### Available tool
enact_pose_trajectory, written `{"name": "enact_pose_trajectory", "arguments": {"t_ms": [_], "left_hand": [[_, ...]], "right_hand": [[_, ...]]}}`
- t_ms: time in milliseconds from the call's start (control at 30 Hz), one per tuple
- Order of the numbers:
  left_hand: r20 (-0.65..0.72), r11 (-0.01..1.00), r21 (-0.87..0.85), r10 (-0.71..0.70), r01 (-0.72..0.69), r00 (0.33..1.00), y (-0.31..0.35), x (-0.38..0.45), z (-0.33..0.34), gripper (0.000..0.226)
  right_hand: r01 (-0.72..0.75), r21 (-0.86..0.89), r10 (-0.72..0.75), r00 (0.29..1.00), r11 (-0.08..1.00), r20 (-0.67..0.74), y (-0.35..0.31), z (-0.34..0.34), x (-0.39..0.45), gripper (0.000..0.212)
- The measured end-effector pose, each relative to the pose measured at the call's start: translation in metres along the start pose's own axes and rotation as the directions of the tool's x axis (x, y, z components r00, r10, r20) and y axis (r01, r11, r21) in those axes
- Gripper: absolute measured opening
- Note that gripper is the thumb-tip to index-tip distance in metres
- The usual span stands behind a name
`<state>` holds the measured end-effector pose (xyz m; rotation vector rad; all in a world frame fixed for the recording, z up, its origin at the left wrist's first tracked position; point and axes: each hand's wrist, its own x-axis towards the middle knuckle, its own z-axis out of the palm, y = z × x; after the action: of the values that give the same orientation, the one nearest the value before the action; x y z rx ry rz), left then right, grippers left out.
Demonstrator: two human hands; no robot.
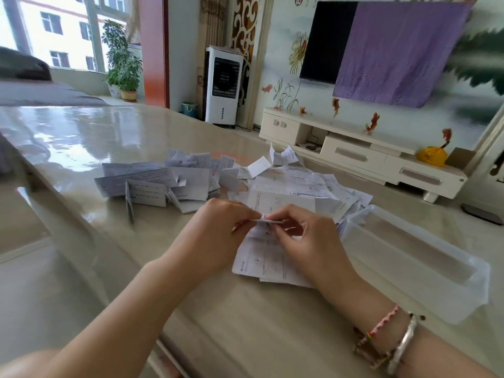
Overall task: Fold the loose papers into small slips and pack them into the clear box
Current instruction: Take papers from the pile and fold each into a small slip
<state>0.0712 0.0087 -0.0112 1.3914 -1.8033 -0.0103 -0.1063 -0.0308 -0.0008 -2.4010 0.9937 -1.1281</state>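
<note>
Both hands meet over the table's middle and pinch one small white paper between them. My left hand holds its left end and my right hand holds its right end. Under the hands lies a flat printed sheet. Behind them spreads a heap of loose printed papers. Folded slips are piled to the left of that heap. The clear box lies on the table to the right of my right hand, and nothing shows inside it.
The glossy beige table stretches far to the left and back. Its right edge runs just beyond the box. A white TV cabinet and an air cooler stand on the floor behind. Bracelets circle my right wrist.
</note>
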Motion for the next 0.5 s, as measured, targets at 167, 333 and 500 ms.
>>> {"name": "enact_pose_trajectory", "arguments": {"t_ms": [167, 333, 500], "left_hand": [[0.021, 0.998, 0.007, -0.069, 0.069, 0.997, -0.002, 0.004, 0.001, 0.023], [0.062, 0.993, 0.022, -0.113, 0.112, 0.992, 0.005, 0.005, 0.003, 0.029], [0.023, 0.946, 0.264, -0.202, 0.189, 0.979, 0.010, 0.004, -0.013, 0.049]], "right_hand": [[0.010, -0.021, -0.010, 1.000, 1.000, 0.018, 0.006, 0.003, 0.003, 0.014], [-0.014, -0.022, 0.015, 0.999, 1.000, 0.045, 0.003, -0.005, 0.000, 0.017], [-0.127, 0.075, 0.119, 0.988, 0.989, 0.097, -0.007, -0.012, 0.014, 0.023]]}}
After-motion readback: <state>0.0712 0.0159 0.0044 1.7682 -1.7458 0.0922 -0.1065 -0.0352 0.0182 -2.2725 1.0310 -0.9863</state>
